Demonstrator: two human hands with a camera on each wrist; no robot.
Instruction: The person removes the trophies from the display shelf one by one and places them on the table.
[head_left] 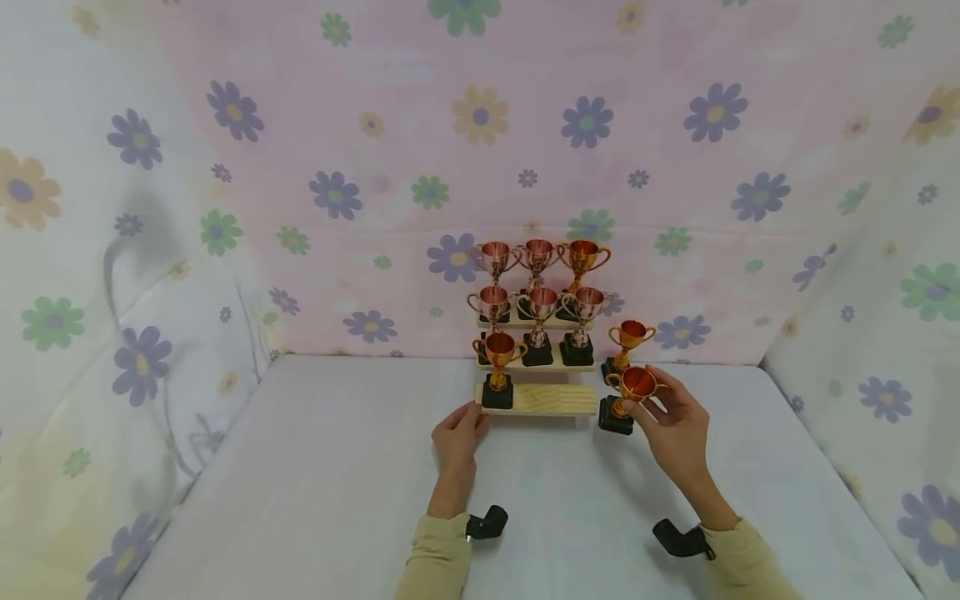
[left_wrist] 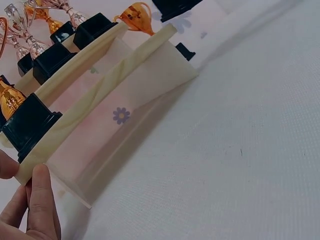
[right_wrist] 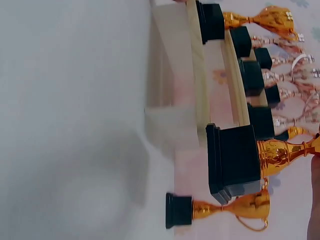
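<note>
My left hand [head_left: 456, 437] pinches the left end of the lowest wooden step [head_left: 555, 400], with the thumb on top and fingers beneath in the left wrist view. On that step's left end stands a gold trophy [head_left: 498, 371] with a black base. To the right of the stand, my right hand [head_left: 678, 429] holds another gold trophy [head_left: 637, 385] by its cup, raised above the table and slightly tilted. In the right wrist view its black base [right_wrist: 235, 160] hangs near the step's right end, and only a strip of the hand shows.
Rose-gold trophies [head_left: 538, 304] and one gold trophy [head_left: 582, 260] stand on the two upper steps. Another gold trophy [head_left: 628, 340] stands on the table right of the stand, behind the held one. Flowered cloth [head_left: 397, 100] hangs behind the white table [head_left: 330, 483] and along both sides.
</note>
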